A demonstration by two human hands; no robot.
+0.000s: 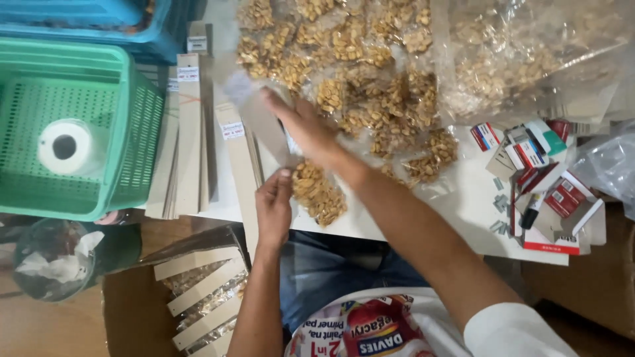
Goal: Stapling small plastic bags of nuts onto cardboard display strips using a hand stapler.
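left hand (273, 205) pinched on nut bag (319, 192); right hand (305, 125) grasping card strip (261, 122). finished packs (205, 297) boxed below, many bags (344, 59) left unlabelled.

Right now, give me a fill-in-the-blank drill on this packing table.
1. The left hand pinches a small clear bag of ____ at the table edge.
2. The right hand reaches across to a strip of ____ header card.
3. The roll of white tape sits inside the ____ plastic basket.
4. The open carton by the person's knee holds finished packets topped with ____ strips.

Missing words: peanuts; cardboard; green; cardboard
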